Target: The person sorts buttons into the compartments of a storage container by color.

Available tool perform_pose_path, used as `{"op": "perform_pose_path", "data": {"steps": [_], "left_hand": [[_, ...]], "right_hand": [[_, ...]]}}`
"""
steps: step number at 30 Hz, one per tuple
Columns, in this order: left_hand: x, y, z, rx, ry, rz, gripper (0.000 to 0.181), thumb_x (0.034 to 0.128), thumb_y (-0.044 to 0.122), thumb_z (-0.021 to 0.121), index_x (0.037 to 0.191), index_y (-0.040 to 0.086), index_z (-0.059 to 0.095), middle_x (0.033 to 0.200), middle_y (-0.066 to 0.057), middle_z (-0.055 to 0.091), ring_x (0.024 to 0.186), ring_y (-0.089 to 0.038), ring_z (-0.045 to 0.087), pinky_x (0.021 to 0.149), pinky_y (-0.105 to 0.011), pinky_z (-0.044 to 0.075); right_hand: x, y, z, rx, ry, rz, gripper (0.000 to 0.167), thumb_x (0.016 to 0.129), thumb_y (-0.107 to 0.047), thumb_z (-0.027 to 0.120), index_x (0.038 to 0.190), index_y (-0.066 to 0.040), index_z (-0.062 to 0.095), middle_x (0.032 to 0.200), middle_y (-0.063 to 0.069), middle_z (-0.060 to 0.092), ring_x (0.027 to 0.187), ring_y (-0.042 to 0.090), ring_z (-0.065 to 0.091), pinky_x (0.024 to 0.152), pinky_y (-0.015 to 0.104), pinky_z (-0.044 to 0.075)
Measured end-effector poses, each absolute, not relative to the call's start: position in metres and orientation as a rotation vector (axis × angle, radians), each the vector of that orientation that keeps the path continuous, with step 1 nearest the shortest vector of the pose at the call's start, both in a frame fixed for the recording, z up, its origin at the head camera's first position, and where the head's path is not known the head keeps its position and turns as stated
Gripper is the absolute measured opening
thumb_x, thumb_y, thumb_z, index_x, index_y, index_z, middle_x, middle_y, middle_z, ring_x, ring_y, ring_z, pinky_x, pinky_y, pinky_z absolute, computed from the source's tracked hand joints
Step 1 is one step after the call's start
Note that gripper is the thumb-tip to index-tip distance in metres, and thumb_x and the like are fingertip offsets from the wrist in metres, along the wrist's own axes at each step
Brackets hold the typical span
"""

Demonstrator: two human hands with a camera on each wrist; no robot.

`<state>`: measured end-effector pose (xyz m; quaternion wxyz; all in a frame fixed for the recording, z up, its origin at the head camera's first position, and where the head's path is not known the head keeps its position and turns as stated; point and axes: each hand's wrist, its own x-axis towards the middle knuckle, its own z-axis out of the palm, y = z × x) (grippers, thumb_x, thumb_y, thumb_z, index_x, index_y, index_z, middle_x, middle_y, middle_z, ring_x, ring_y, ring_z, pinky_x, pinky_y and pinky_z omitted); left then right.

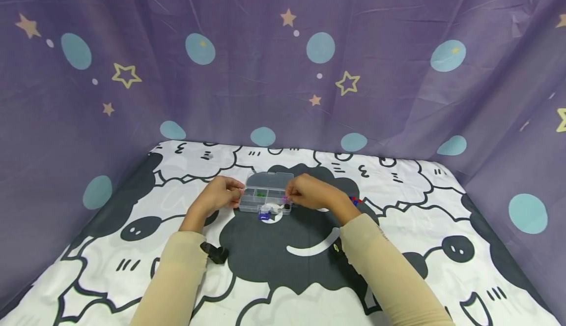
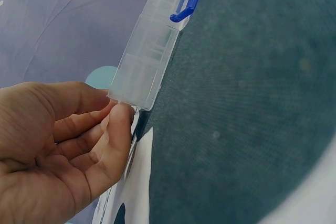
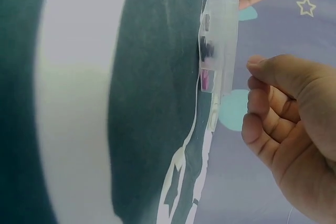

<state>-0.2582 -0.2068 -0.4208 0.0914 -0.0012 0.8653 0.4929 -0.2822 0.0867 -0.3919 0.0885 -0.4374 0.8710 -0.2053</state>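
Observation:
A clear plastic compartment box [image 1: 253, 207] lies on the sheet with its lid [image 1: 276, 180] tilted back. Green pieces [image 1: 261, 194] lie in one compartment; dark and pink pieces [image 3: 205, 78] show through the wall near the right end. A blue latch [image 2: 191, 1] is on the box's front. My left hand [image 1: 224, 192] holds the box's left end, thumb and fingertips at its corner. Over the right end is my right hand [image 1: 305, 191], its fingers loosely bent. In the right wrist view it stands apart from the box wall, with nothing visible between the fingertips.
Small red and blue pieces [image 1: 355, 201] lie on the sheet beyond the right forearm. A black object [image 1: 215, 253] is by the left sleeve, and another dark object [image 1: 337, 248] by the right sleeve. Behind the cartoon-patterned sheet [image 1: 265, 306] hangs a purple curtain [image 1: 265, 95].

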Motion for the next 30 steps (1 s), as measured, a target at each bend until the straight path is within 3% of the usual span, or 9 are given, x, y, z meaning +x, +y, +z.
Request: {"op": "perform_pose_path", "data": {"steps": [8, 19, 27, 30], "left_hand": [[-0.258, -0.206, -0.421, -0.005, 2.576, 1.457, 0.026, 0.1025, 0.005, 0.059, 0.125, -0.005, 0.066, 0.104, -0.017, 0.066, 0.075, -0.017, 0.068, 0.067, -0.03, 0.062], [-0.257, -0.206, -0.419, -0.001, 2.57, 1.464, 0.026, 0.1024, 0.007, 0.061, 0.125, -0.004, 0.066, 0.101, -0.016, 0.065, 0.075, -0.017, 0.068, 0.067, -0.029, 0.062], [-0.257, -0.207, -0.419, -0.002, 2.571, 1.466, 0.026, 0.1023, 0.007, 0.06, 0.125, -0.004, 0.066, 0.103, -0.016, 0.066, 0.075, -0.016, 0.067, 0.067, -0.028, 0.062], [-0.257, -0.207, -0.42, 0.0, 2.569, 1.465, 0.026, 0.1024, 0.007, 0.061, 0.126, -0.004, 0.066, 0.102, -0.016, 0.066, 0.075, -0.016, 0.067, 0.067, -0.029, 0.061]], "right_hand": [[-0.283, 0.098, -0.399, -1.38, 2.651, -0.656, 0.009, 0.099, -0.003, 0.065, 0.099, -0.004, 0.074, 0.086, -0.001, 0.071, 0.07, 0.002, 0.058, 0.066, 0.022, 0.053], [-0.281, 0.125, -0.4, -1.274, 2.673, -0.799, 0.008, 0.1, -0.006, 0.065, 0.1, -0.003, 0.072, 0.082, 0.002, 0.071, 0.063, 0.004, 0.055, 0.058, 0.024, 0.05], [-0.281, 0.147, -0.397, -1.143, 2.715, -0.829, 0.009, 0.101, -0.012, 0.067, 0.1, -0.006, 0.073, 0.089, 0.008, 0.073, 0.07, 0.008, 0.06, 0.064, 0.028, 0.053], [-0.283, 0.155, -0.398, -1.164, 2.749, -0.835, 0.007, 0.099, -0.011, 0.068, 0.098, -0.006, 0.073, 0.085, 0.003, 0.072, 0.071, 0.007, 0.06, 0.065, 0.029, 0.053]]}}
